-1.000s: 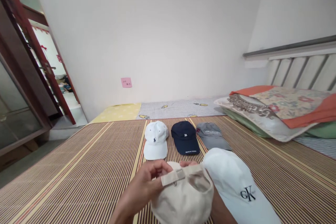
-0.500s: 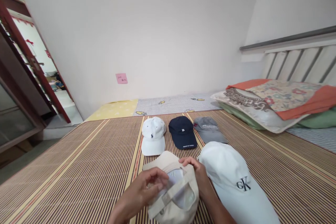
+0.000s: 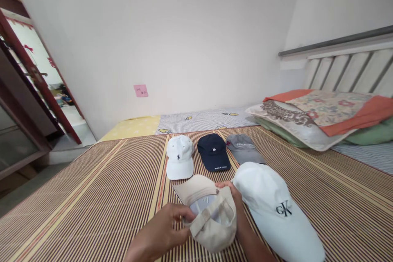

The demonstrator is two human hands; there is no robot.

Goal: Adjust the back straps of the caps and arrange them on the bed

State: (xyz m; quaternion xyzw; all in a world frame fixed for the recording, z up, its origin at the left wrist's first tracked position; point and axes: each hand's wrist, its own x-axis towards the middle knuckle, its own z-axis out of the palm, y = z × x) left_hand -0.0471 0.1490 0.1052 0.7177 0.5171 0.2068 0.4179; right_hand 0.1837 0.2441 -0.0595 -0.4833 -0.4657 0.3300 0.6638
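Both my hands hold a beige cap (image 3: pixel 211 225) upside down low in the middle of the view, its brim pointing away from me. My left hand (image 3: pixel 162 231) pinches the cap's back strap at its left side. My right hand (image 3: pixel 235 200) grips the cap's right rim, fingers curled over the edge. Just to the right lies a large white cap with a black logo (image 3: pixel 276 208) on the striped mat (image 3: pixel 92 196). Farther away, side by side, lie a small white cap (image 3: pixel 179 157), a navy cap (image 3: pixel 213 153) and a grey cap (image 3: pixel 244 149).
The mat covers a bed with a checked sheet (image 3: pixel 202 120) at its far edge by the white wall. Pillows and folded covers (image 3: pixel 319 116) are stacked at the right below a headboard (image 3: pixel 346 69). A red-framed doorway (image 3: pixel 39 90) opens at the left.
The beige cap has been turned over from crown-up to inside-up, with its brim now away from me, and lowered toward the mat. Both hands have kept hold of it.
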